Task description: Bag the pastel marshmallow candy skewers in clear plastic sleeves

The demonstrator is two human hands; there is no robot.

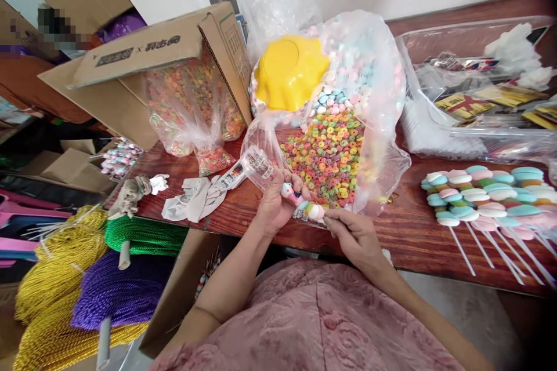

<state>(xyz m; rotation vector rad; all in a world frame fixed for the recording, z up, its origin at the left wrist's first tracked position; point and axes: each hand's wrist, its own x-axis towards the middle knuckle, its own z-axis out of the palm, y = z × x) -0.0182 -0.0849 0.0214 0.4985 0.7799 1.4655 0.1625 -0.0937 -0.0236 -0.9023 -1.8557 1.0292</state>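
Note:
My left hand (278,204) is closed round a candy skewer (314,212) with pastel sweets, inside or against a clear printed wrapper (257,163). The fingertips of my right hand (357,239) pinch the skewer's right end, beside the last pale sweet; whether they grip stick or film is hidden. Just beyond my hands lies an open plastic bag of small ring candies (333,156). Behind it is a large bag of pastel button candies (369,64), with a yellow scalloped bowl (289,72) upside down on top.
Finished-looking candy skewers (496,194) lie piled at right, below a clear tray of wrappers (478,122). At left stand a cardboard box (230,58) with bagged candies, pale gloves (195,197) and bundles of coloured cord (122,290). Another person (43,87) is at far left.

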